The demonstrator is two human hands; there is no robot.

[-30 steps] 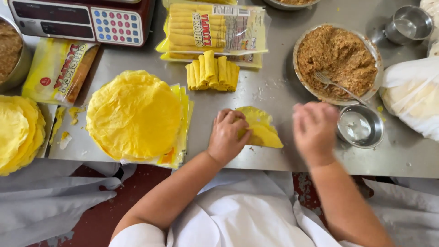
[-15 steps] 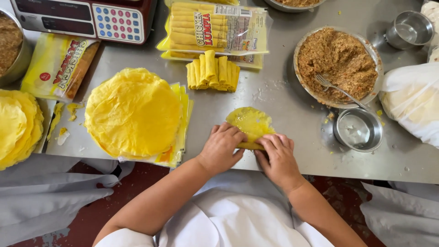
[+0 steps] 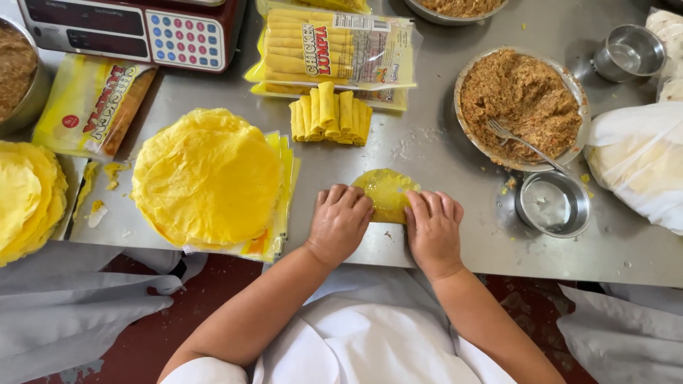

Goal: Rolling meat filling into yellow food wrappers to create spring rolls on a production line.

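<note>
Both hands, left hand (image 3: 339,223) and right hand (image 3: 432,229), press flat, fingers narrow, on the yellow wrapper (image 3: 386,193) lying on the table (image 3: 427,149) just ahead. Recommended: roll evenly, keeping filling tucked and edges aligned.

A: What packaging or displays are on the steel surface (image 3: 441,156)?

B: At top centre lies a flat clear packet (image 3: 340,48) of yellow rolls with a yellow and red label, resting on another like it. At upper left, a second yellow packet (image 3: 91,105) lies tilted, with a red round mark.

A: Any screens?

B: A weighing scale (image 3: 131,28) at the top left edge has a dark display strip and a white keypad with red, blue and yellow keys.

A: Anything else?

B: Flat yellow wrappers (image 3: 274,235) stick out beneath the round wrapper stack.
</note>
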